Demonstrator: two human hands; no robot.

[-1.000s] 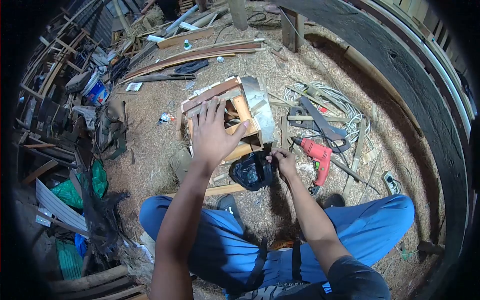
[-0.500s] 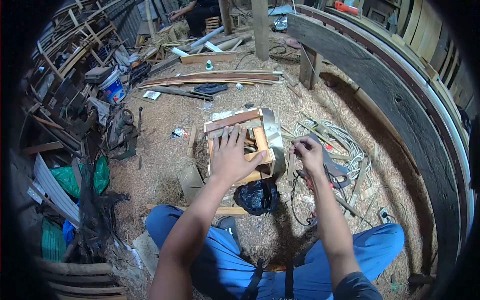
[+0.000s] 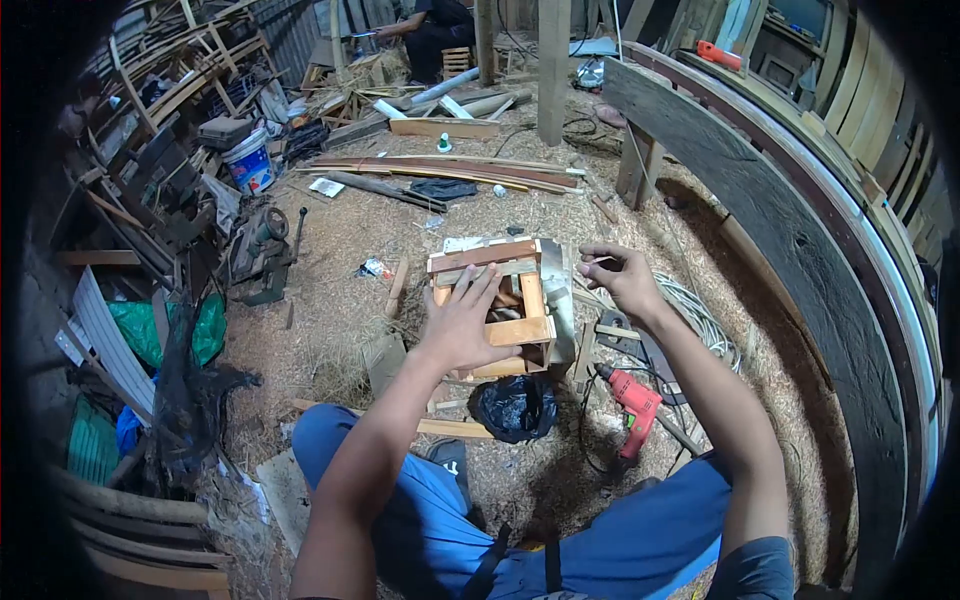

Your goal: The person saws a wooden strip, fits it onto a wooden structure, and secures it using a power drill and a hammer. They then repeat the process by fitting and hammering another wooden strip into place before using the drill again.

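Observation:
My left hand [image 3: 460,325] lies spread over a small wooden box frame [image 3: 520,331] on the sawdust floor, fingers across its open top and thumb against the front rail. A metal sheet [image 3: 558,290] covers the box's right side. My right hand [image 3: 622,280] is raised just right of the box, thumb and fingers pinched on a small item too small to make out. A black plastic bag [image 3: 515,408] lies in front of the box, between my knees. To its right a red power drill [image 3: 633,403] rests on the floor.
A coil of white cable [image 3: 700,310] and loose wood strips lie to the right. A long dark plank [image 3: 760,190] curves along the right side. A wooden post [image 3: 553,70], long boards, a bucket [image 3: 250,160] and a seated person [image 3: 430,30] are at the back; a machine [image 3: 262,240] and scrap stand left.
My right hand has left the black bag and risen to the right of the box, fingers pinched. The view has tilted up. My left hand has stayed on the box.

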